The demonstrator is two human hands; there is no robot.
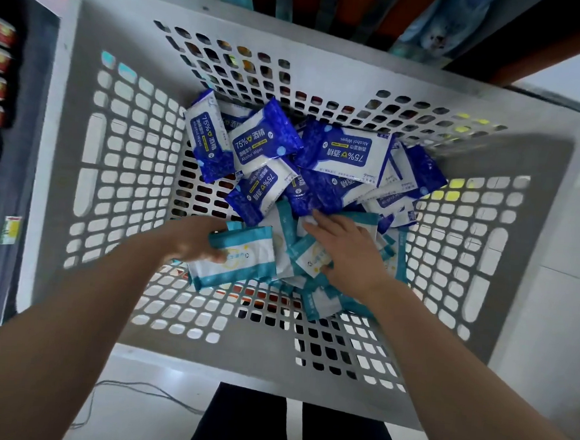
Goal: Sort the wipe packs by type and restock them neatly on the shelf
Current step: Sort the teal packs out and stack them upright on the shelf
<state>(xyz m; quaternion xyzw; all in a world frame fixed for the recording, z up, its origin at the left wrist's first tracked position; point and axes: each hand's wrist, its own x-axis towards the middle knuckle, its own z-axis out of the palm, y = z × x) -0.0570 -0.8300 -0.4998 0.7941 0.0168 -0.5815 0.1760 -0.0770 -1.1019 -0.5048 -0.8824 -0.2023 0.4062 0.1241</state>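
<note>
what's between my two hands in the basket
Teal wipe packs, heaped from the left hand to the right hand with no bare gap, as the head view shows.

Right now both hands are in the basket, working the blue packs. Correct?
Not quite. The left hand and right hand are in the basket, but on the teal packs, not the blue packs. The head view shows it.

A grey plastic basket (pixel 238 357) with slotted walls and floor is seen from above. Blue packs (pixel 348 151) of alcohol wipes are heaped against its far side; teal-and-white packs (pixel 244 258) are piled just beside them, nearer.
</note>
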